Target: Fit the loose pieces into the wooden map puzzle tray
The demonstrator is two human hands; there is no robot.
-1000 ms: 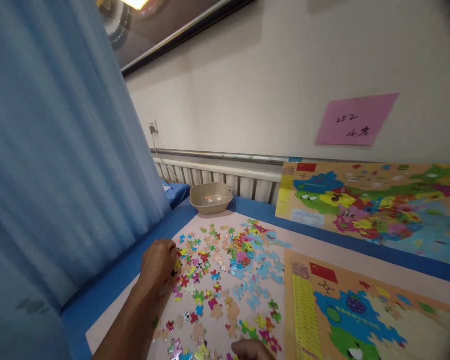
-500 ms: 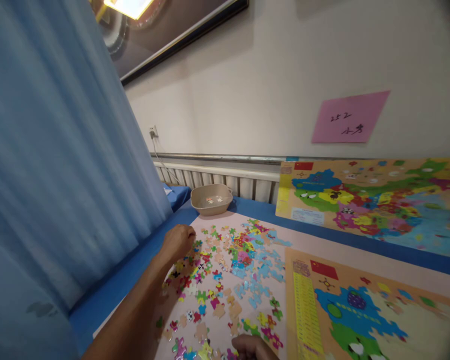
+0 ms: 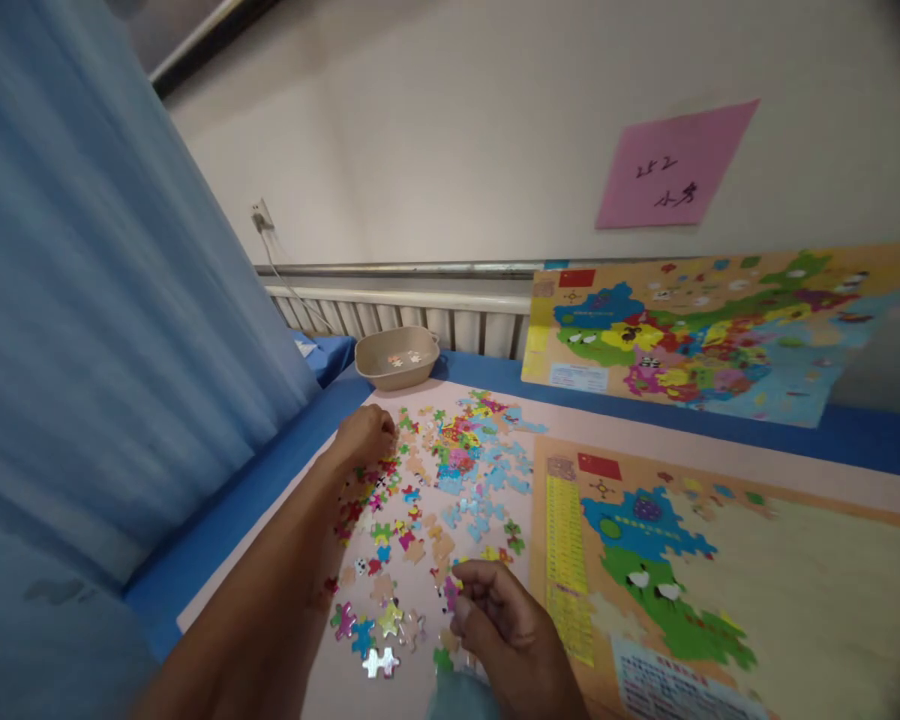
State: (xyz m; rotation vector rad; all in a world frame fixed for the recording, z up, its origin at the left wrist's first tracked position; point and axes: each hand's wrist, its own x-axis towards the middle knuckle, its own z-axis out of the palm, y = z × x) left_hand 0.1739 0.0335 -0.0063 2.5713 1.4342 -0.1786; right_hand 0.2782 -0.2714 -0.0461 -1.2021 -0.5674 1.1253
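Pink paper bears puzzle pieces, probably light, stiff, best pinched by their edges, with left hand curled, right hand narrowly parted, both holds unclear.

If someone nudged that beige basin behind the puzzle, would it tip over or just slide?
The basin looks wide and low, so it would more likely slide than tip. Its walls seem thin, so it is probably light for its size. The few flat puzzle pieces lying loose inside might shift about, but probably wouldn't roll.
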